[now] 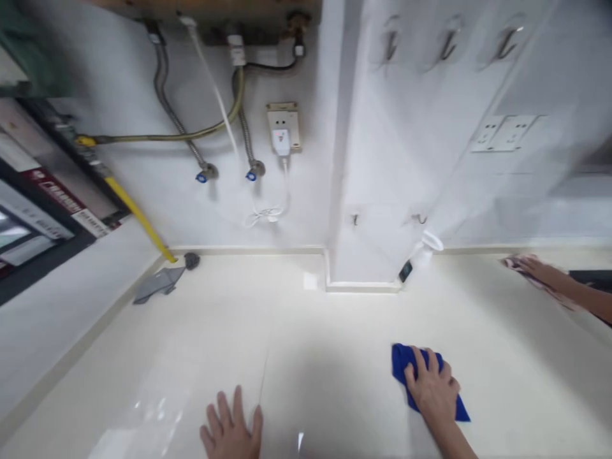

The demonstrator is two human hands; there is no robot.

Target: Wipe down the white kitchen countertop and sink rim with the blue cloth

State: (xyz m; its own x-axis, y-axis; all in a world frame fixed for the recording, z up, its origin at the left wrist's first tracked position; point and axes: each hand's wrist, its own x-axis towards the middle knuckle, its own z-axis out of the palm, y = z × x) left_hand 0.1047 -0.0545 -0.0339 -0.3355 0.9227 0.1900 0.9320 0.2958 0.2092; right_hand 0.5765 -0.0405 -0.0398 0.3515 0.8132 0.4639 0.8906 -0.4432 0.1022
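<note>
My left hand (233, 428) rests with spread fingers on the pale, glossy countertop (306, 325), at the lower edge of the view, and holds nothing. To the right, my right hand (434, 387) presses down on a blue cleaning cloth (400, 360), its fingers curved over the fabric. Parts of the cloth stick out to the left of the fingers and below the wrist, flat on the surface. The palm hides the cloth's middle.
At the far right another person's hand (533, 264) lies on a patterned cloth (514, 262). A white stand-like object (423, 255) is beside the wall corner. A grey flat piece (160, 284) and a dark scrubber-like lump (192, 261) lie back left, near a yellow pipe (138, 213).
</note>
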